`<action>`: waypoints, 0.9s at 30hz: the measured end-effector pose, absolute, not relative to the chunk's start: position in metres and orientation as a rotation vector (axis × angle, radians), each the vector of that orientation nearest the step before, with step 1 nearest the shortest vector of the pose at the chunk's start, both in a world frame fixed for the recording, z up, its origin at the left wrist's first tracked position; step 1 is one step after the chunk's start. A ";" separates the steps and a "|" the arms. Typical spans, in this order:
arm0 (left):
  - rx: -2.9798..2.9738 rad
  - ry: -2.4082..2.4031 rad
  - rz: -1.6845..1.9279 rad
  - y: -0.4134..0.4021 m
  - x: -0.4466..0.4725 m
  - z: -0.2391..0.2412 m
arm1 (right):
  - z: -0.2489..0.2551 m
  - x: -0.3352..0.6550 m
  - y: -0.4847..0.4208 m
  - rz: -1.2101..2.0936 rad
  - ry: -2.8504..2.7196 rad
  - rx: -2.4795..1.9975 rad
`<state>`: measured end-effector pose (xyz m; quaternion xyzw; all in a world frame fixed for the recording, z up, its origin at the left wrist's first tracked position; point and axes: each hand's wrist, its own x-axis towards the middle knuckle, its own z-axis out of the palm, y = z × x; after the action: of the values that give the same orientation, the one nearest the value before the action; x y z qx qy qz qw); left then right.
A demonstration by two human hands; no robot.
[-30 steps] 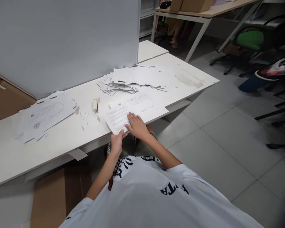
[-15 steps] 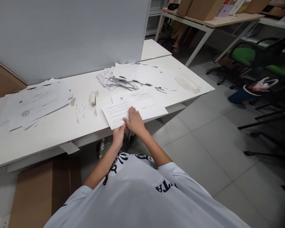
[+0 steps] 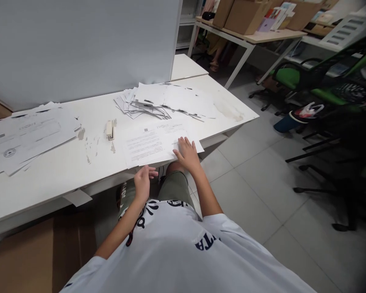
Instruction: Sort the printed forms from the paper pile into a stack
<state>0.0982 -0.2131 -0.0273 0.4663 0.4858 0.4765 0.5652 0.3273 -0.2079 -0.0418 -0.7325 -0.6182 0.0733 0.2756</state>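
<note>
Printed paper sheets (image 3: 144, 144) lie overlapping at the front edge of the white table (image 3: 94, 162). My right hand (image 3: 187, 154) rests on the right part of these sheets, fingers stretched out and palm down. Just in front of the table edge, below the paper, hovers my left hand (image 3: 144, 179); its fingers are apart and it holds nothing. Left of the sheets stands a cream stapler (image 3: 110, 130).
A messy stack of papers (image 3: 171, 99) lies behind the sheets, and another paper pile (image 3: 33, 132) is on the left. A grey partition (image 3: 79, 44) stands at the table's back. To the right are office chairs (image 3: 288, 77) and a blue bin (image 3: 288, 121).
My left hand has let go of the paper's lower edge and drawn back off the table. My right hand has slid to the right across the sheets. The paper now lies flat.
</note>
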 end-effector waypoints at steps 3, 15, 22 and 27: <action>1.699 1.031 1.063 -0.197 0.079 -0.010 | -0.049 0.348 -0.216 0.206 -1.695 -1.965; 2.683 0.800 0.092 -0.053 0.119 -0.019 | -0.058 0.365 -0.219 0.221 -1.727 -1.836; 2.701 0.788 0.134 -0.035 0.136 -0.018 | -0.054 0.366 -0.207 0.206 -1.588 -1.847; 2.627 0.816 0.227 -0.050 0.134 -0.022 | -0.064 0.337 -0.236 0.054 -1.247 -1.737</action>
<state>0.1343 -0.0504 -0.0223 0.9345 0.2903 0.0809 0.1894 0.3365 -0.2363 -0.0638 -0.7123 -0.5112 0.0222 0.4804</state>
